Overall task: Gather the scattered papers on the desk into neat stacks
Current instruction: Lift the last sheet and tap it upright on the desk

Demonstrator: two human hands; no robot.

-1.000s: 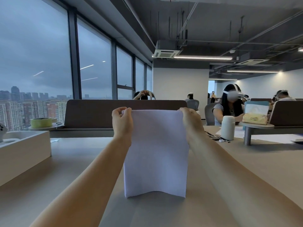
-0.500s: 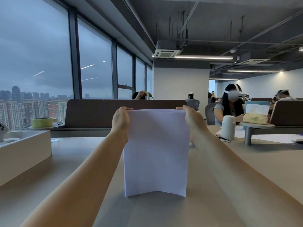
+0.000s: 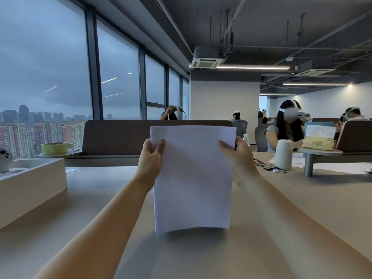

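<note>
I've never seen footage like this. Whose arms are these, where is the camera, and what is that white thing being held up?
There is no machine here. These are a person's two bare arms, filmed by a wide-angle camera worn on their head. The left hand and right hand grip the side edges of white paper, held upright. I cannot tell how many sheets there are. Its lower edge is at or just above the desk. A pale box sits at left, and a white bottle stands at right.
</note>
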